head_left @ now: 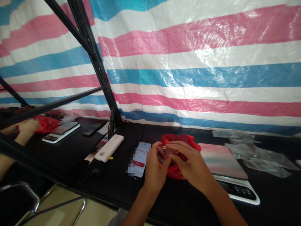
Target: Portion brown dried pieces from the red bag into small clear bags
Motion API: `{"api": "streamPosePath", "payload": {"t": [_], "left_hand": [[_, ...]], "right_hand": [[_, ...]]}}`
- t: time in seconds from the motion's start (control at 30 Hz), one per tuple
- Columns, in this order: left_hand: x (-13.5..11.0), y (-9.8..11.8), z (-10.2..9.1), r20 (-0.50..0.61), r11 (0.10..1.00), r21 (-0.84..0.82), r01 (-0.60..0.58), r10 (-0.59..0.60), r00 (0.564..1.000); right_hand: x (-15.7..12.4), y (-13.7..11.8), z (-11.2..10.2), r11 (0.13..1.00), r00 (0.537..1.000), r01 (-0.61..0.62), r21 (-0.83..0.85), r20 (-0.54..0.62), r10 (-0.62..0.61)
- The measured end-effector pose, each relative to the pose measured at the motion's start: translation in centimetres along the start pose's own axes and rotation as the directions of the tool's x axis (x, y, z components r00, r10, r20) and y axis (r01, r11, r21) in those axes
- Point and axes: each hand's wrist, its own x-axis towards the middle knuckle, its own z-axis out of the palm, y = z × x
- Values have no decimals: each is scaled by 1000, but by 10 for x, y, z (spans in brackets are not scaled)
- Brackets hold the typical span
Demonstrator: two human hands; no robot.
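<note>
My left hand [155,169] and my right hand [194,164] meet over a red plastic bag [177,172] on the black table. Between them is a small clear plastic bag [162,153], pinched in the fingers of both hands. A little yellowish spot shows at it; what that is I cannot make out. The red bag lies open and crumpled, its inside mostly covered by my hands. Right of my right hand is a digital scale [254,198] with a shiny plate [221,158]. A phone [142,158] with a lit timer screen lies left of my left hand.
Several flat clear plastic bags [268,168] lie right of the scale. A white power bank [110,148] and black cables are at the left, near a black metal post [103,75]. Beyond it, another person's hands [28,128] are beside a red bag and second scale [55,138].
</note>
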Motion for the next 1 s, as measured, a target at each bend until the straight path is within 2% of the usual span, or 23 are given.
{"api": "streamPosePath", "payload": {"t": [0.13, 0.23, 0.33, 0.5, 0.57, 0.67, 0.73, 0.83, 0.9, 1.0], "left_hand": [[2, -2, 1, -45, 999, -12, -40, 39, 998], [5, -1, 1, -121, 993, 37, -111, 115, 986], [5, 5, 1, -177, 973, 127, -194, 215, 960], [-2, 18, 6, -208, 928, 245, -279, 331, 920], [-6, 21, 9, -189, 902, 276, -333, 391, 901], [-12, 27, 15, -142, 837, 307, -452, 510, 848], [-18, 35, 18, -127, 785, 332, -524, 587, 799], [-30, 46, 20, -107, 705, 349, -618, 685, 721], [-38, 49, 19, -57, 648, 355, -674, 734, 676], [-48, 47, 18, -6, 583, 364, -726, 781, 624]], "right_hand": [[3, 12, -8, 995, 991, -61, -80, -128, 51], [2, 23, -9, 980, 992, -95, -173, -104, 78], [-2, 19, -6, 975, 995, -77, -210, -78, 62], [-10, -10, 0, 998, 994, -67, -10, 83, 68], [-13, -17, 1, 996, 997, -65, 63, 49, 62], [-14, -19, -3, 983, 995, -54, 173, -74, 67], [-14, -16, -14, 961, 981, -76, 265, -155, 120], [-15, -2, -43, 935, 920, -112, 335, -320, 225], [-18, 16, -68, 946, 878, -181, 270, -389, 279], [-27, 51, -100, 937, 852, -349, 7, -415, 320]]}}
